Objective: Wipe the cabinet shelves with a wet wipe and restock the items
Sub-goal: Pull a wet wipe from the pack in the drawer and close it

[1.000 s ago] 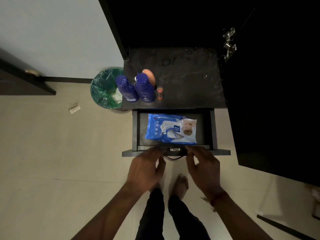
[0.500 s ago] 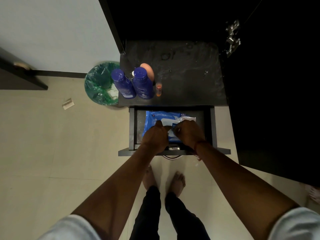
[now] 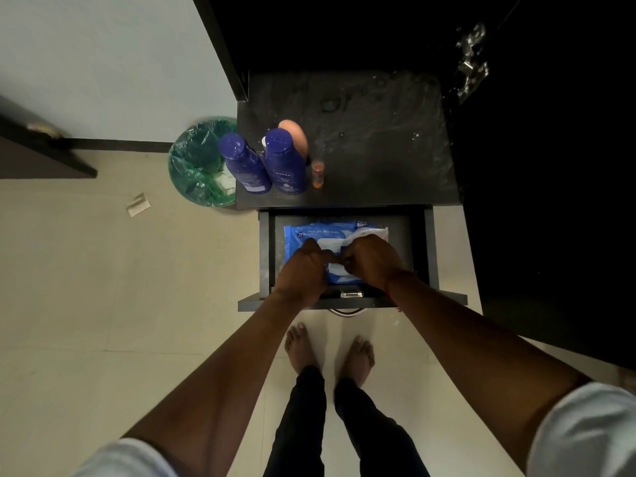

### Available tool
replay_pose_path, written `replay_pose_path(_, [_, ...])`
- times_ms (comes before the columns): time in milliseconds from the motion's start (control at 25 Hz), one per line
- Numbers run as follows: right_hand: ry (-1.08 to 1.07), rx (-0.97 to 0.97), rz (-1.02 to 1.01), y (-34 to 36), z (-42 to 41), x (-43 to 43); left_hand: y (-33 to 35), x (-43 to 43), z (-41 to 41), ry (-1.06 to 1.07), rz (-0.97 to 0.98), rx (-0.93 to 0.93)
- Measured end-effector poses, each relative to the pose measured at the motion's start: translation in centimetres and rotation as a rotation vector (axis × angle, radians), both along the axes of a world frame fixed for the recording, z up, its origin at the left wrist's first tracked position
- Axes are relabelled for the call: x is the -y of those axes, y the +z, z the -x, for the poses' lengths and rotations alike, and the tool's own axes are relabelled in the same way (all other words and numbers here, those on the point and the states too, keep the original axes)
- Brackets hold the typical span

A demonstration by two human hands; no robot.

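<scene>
Hands at the wipe pack (image 3: 311, 232) in the open drawer (image 3: 418, 249)

Centre of frame: the drawer stands pulled out below the dark shelf (image 3: 378, 166). The blue-and-white wipe pack lies flat on the drawer floor, left of middle. The left hand (image 3: 303, 270) and right hand (image 3: 373, 259) come down on the pack side by side, knuckles up. Their fingers are curled in tight and meet over the white flap at its middle. The fingertips are hidden under the knuckles, so whether a sheet is already pinched cannot be told. The pose reads as one hand steadying the pack while the other works the flap. Leaving the pack in the drawer probably gives a firm base to pull against.

Above the drawer: pale smears and ring marks cover the right and rear parts of the shelf, likely the reason a wipe is wanted. A blue bottle (image 3: 246, 166), a second blue bottle (image 3: 285, 163), a peach oval object (image 3: 296, 136) behind them and a small orange vial (image 3: 317, 173) stand bunched at the shelf's left front corner. That grouping leaves most of the surface open to a wiping stroke.

Left of the shelf: a green-lined bin (image 3: 199, 163) stands on the floor just beside the cabinet, seemingly handy for a spent wipe.

Stage, as judged: a wipe is being fetched, and restocking is not yet done.
</scene>
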State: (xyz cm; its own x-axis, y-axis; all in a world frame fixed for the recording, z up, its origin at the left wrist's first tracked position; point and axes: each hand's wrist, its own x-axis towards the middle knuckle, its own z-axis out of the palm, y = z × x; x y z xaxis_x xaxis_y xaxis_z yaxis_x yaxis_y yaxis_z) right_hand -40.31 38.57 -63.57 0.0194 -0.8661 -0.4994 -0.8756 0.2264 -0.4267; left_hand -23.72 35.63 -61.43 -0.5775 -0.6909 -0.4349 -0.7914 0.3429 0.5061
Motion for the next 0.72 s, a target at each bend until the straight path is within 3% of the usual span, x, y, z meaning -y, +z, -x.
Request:
replay_pose_path(360, [0.177, -0.085, 0.024, -1.0, -0.7, -0.4, -0.9, -1.1, 0.3, 0.008, 0.008, 0.087])
replay_pose_path(720, [0.111, 0.122, 0.106, 0.9, 0.7, -1.7, 0.0, -1.7, -0.4, 0.035, -0.009, 0.021])
